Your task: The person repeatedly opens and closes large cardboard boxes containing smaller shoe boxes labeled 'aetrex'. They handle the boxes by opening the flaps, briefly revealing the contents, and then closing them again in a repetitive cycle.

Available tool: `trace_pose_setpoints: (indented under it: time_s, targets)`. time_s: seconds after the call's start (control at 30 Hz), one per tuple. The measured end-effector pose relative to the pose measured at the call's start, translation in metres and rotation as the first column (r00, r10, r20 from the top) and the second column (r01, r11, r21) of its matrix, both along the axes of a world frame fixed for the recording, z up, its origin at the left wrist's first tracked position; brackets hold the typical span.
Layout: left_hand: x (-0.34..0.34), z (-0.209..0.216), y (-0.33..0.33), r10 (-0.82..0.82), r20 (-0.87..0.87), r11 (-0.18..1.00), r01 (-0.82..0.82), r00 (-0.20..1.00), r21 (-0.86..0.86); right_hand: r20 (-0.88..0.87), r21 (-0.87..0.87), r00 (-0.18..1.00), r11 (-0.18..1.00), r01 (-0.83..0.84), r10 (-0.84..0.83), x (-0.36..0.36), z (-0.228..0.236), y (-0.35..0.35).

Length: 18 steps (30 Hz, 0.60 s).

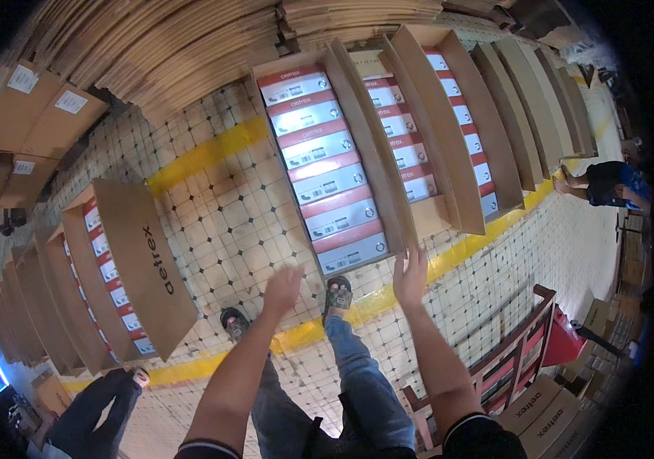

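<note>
In front of me stands an open long cardboard carton [373, 153] packed with a row of white and red shoe boxes [331, 183], their labelled ends facing up. My right hand [411, 277] is at the carton's near right corner, beside the end of the raised flap, fingers stretched out. Whether it touches the cardboard I cannot tell. My left hand [285, 291] hangs over the tiled floor, left of the carton's near end and apart from it. Its fingers are smeared and partly hidden.
More open cartons [449, 130] line up to the right. Another row of cartons [147, 268] stands at the left. Flattened cardboard stacks [181, 53] fill the back. A red cart frame [522, 359] is at the lower right. Other people [97, 413] stand at left and far right [610, 183].
</note>
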<state>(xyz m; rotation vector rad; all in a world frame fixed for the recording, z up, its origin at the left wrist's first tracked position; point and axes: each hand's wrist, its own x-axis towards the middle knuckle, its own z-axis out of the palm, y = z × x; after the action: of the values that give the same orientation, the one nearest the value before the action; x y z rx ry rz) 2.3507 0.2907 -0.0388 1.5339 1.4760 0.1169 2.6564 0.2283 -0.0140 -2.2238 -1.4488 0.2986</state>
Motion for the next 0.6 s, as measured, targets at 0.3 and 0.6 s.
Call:
trace_pose_setpoints:
  time_s: [0.3,0.6]
  targets:
    - [0.046,-0.022,0.117,0.031,-0.329,0.998,-0.045,0.944,-0.035,0.103,-0.478,0.993,0.878,0.005,0.051,0.032,-0.053,0.083]
    - [-0.063,-0.019,-0.035,0.010,-0.326,0.977,0.060,0.945,0.204,-0.145,-0.249,0.972,0.944,-0.215,0.183,-0.046,-0.061,-0.029]
